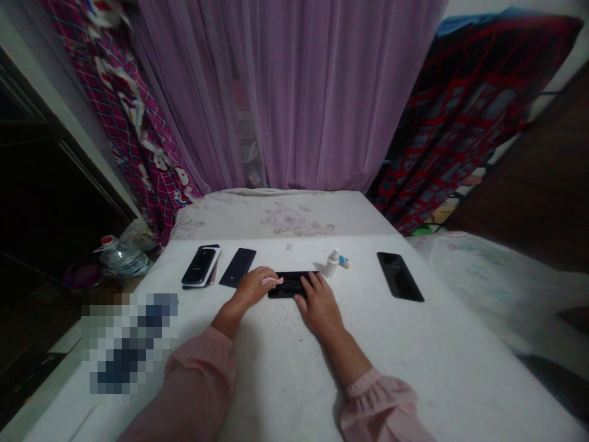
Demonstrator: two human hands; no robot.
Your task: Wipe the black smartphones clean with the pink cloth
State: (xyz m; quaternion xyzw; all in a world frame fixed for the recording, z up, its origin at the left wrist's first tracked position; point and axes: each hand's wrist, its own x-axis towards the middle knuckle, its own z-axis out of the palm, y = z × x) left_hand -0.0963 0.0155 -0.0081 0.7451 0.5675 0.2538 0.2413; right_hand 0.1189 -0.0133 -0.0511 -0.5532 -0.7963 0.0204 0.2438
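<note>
Two hands touch a black smartphone (289,285), the left hand (251,290) gripping a pink cloth (272,281), the right hand (321,307) lying open.

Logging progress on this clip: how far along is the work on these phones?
Nothing clearly looks finished: the stacked phones, the black phone beside them and the black phone at far right lie away from the hands, with no visible difference. In hand: the left hand holds a pink cloth on the middle black phone, while the right hand rests on it. What remains cannot be told; a white bottle stands nearby.
</note>
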